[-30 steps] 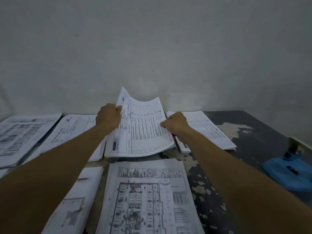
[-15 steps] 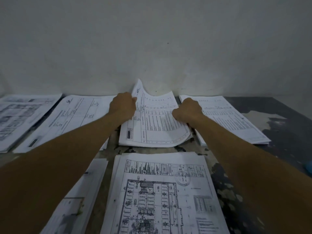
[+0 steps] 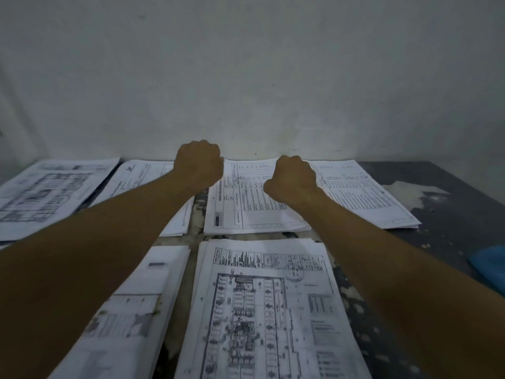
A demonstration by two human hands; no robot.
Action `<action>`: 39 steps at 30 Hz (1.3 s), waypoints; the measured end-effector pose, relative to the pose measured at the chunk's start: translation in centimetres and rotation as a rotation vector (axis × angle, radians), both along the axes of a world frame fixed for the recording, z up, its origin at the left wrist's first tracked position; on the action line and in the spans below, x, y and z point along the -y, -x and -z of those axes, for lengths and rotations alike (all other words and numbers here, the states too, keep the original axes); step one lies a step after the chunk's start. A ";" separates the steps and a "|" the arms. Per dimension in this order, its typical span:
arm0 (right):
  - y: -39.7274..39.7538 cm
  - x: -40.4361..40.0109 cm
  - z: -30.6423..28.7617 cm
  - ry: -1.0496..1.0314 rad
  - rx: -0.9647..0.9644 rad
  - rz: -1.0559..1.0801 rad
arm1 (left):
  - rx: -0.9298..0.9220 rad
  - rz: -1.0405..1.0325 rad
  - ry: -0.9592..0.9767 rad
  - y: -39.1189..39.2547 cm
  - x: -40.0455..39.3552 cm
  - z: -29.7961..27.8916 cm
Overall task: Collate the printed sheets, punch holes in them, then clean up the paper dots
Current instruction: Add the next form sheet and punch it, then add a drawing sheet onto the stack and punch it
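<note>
Several stacks of printed sheets lie on a dark worn table (image 3: 451, 214). My left hand (image 3: 198, 162) and my right hand (image 3: 292, 179) are both curled at the far middle stack of table forms (image 3: 246, 212). The left grips the top sheet at its far left corner, and the right grips it at its right side. The sheet lies nearly flat on its stack, and my fingertips are hidden behind the knuckles. A blue hole punch (image 3: 489, 266) shows only as a corner at the right edge.
Other stacks lie around: floor plans at far left (image 3: 46, 192), forms left of middle (image 3: 142, 181) and right of middle (image 3: 363, 198), a large floor plan in front (image 3: 262, 310), and another stack at near left (image 3: 128, 318). A pale wall stands directly behind the table.
The curved, lifted sheet between my hands has come down nearly flat on the middle stack. The view has shifted left, so the blue punch has slid almost out of the right edge.
</note>
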State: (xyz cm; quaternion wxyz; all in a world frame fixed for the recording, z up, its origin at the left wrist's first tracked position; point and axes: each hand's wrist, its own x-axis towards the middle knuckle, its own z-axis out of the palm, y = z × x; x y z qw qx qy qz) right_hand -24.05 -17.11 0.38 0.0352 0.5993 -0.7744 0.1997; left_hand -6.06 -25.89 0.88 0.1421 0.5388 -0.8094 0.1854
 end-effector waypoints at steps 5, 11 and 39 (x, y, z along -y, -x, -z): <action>-3.4 -3.1 -1.5 0.052 0.065 -0.061 | -0.064 0.007 0.011 -2.1 -4.6 -2.0; -8.0 -8.3 -2.8 0.090 0.142 -0.122 | -0.132 -0.033 0.032 -7.0 -11.7 -3.5; -22.6 -18.0 2.4 -0.175 0.256 -0.307 | -0.125 -0.325 -0.544 -21.4 -24.6 2.1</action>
